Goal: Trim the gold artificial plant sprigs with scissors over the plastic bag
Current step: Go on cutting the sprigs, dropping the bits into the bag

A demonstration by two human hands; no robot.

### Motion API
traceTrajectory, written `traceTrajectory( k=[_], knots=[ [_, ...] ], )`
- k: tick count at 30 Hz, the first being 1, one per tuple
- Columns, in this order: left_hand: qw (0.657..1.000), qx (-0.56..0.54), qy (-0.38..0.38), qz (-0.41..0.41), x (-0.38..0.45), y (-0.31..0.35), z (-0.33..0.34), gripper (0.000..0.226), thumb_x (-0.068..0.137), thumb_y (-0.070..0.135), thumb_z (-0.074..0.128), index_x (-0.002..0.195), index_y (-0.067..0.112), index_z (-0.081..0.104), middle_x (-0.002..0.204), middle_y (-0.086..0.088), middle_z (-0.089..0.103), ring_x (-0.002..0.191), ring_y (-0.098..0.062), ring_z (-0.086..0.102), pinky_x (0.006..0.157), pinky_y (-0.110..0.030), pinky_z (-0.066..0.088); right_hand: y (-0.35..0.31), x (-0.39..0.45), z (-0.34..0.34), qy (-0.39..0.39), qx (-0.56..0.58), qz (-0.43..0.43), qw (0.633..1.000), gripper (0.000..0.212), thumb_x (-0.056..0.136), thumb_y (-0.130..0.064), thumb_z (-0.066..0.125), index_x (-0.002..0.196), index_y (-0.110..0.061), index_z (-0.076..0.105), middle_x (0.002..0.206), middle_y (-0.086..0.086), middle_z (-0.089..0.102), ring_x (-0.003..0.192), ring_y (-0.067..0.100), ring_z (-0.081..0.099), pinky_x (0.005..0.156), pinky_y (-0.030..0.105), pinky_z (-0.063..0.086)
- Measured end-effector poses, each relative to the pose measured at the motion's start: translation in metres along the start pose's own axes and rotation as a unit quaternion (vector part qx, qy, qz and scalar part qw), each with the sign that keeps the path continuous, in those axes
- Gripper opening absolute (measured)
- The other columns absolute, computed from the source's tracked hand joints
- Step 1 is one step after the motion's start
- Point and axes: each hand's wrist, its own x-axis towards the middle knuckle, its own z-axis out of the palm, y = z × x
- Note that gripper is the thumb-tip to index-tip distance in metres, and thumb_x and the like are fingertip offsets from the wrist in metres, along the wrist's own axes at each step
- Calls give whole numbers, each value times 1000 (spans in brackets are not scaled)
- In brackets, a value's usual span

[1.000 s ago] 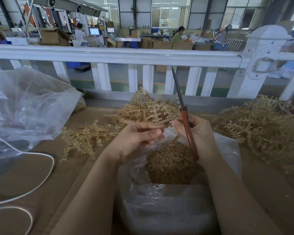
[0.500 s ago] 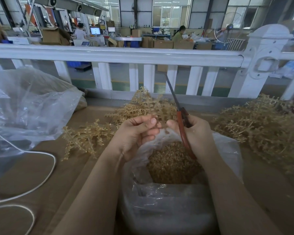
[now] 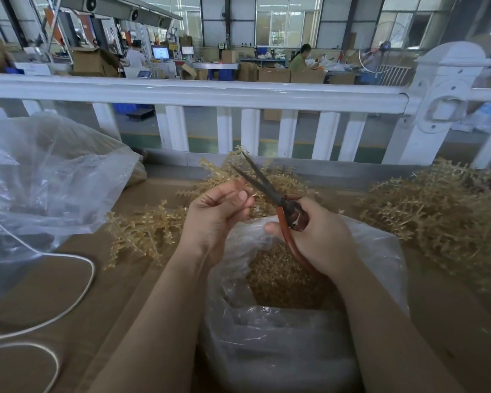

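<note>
My right hand (image 3: 316, 236) grips red-handled scissors (image 3: 284, 214) whose dark blades stand open and point up-left. My left hand (image 3: 219, 214) pinches a thin gold sprig piece (image 3: 253, 198) right beside the blades. Both hands hover over the open clear plastic bag (image 3: 380, 251), which holds a heap of gold trimmings (image 3: 275, 279). Gold sprigs (image 3: 142, 231) lie on the brown table left of the bag, with more behind the hands.
A large pile of gold sprigs (image 3: 442, 217) lies at the right. A big crumpled clear bag (image 3: 48, 177) sits at the left, with a white cable (image 3: 77, 293) looping over the brown table (image 3: 40, 307). A white railing (image 3: 196, 92) runs along the far edge.
The scissors have tilted from upright to pointing up-left and their blades have opened. The larger sprig frame seen at my left hand a second ago is gone; only a small piece is pinched.
</note>
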Motion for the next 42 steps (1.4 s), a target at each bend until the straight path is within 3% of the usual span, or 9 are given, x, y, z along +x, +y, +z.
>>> traceTrajectory(
  k=[6,14,21,29,42],
  knots=[
    [996,66,16,53,0,-2,-1,13,84,-6,66,91,5,69,71,-2,72,70,-11,70,71,-22,58,2,0,2,-2,-58,-28,998,67,59,-94,50,98,-40,55,80,-22,62,73,-6,56,57,18,38],
    [990,103,7,92,-1,-4,-1,16,87,-9,64,91,6,70,77,-5,73,75,-14,69,73,-23,57,2,1,3,24,-118,-56,991,67,60,-99,39,100,-46,47,75,-30,48,67,-13,41,55,12,27],
    [993,79,13,82,-1,-3,-2,13,87,-9,63,92,2,68,73,-3,73,71,-12,70,72,-22,58,2,2,3,38,-145,-56,987,71,62,-96,43,100,-38,57,71,-23,56,62,-4,48,54,18,37],
    [995,61,-2,75,-2,-1,-3,8,86,-7,64,90,0,67,73,-4,73,71,-12,69,71,-20,57,-2,0,3,46,-127,-60,989,80,62,-96,40,111,-37,62,69,-32,43,61,-8,42,57,10,28],
    [990,105,1,91,-2,1,-5,22,91,-4,62,77,10,73,76,-7,73,71,-14,69,69,-23,56,0,-1,3,49,-123,-69,989,78,64,-95,44,109,-35,65,77,-27,52,64,-4,46,57,10,30]
  ],
)
